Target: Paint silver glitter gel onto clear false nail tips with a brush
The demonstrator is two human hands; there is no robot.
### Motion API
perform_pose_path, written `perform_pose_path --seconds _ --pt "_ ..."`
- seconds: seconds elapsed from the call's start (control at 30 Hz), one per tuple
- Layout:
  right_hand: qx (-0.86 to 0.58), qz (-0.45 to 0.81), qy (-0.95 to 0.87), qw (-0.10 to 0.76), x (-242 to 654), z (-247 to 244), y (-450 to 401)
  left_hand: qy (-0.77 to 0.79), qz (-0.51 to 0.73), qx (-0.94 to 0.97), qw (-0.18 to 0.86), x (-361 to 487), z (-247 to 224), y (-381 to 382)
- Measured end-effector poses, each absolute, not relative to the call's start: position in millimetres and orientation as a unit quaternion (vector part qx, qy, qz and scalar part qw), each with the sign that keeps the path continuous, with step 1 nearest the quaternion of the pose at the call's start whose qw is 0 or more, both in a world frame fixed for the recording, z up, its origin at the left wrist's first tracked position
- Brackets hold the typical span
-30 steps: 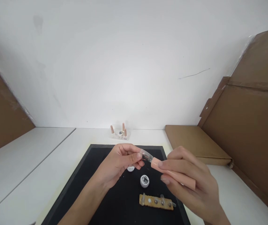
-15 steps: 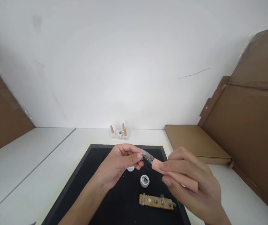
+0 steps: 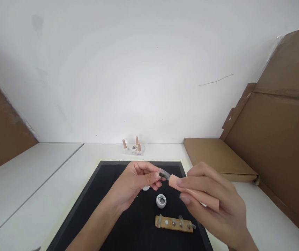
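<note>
My left hand pinches a clear false nail between thumb and fingertips, above the black mat. In my right hand is a nail polish brush with a long peach handle, its end pointing left at the nail. The brush's dark tip lies under or against the nail, close to my left fingertips; exact contact is hard to make out. Below the hands, a small open white jar with grey contents stands on the mat. A white round piece shows partly behind my left hand.
A tan strip bearing several nail tips and small dots lies on the black mat. Behind the mat stands a clear holder with peach-capped bottles. A flat cardboard box lies at the right, beside upright cardboard.
The brush has moved slightly left, and its dark tip now shows nearer my left fingertips. The false nail sits at a slightly different tilt. Both hands keep their hold.
</note>
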State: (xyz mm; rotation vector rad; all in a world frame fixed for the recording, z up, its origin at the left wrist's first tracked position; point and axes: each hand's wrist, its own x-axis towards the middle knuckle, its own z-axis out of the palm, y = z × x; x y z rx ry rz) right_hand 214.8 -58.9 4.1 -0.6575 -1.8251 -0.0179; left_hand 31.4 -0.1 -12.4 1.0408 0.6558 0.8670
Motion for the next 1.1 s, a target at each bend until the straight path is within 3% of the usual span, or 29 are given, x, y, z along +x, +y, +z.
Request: perform_pose_path --seconds 1.1 --pt "-0.28 -0.022 -0.784 0.554 212.0 13.1 -60.2 0.306 0.388 0.471 0.731 29.0 -7.2 0.2"
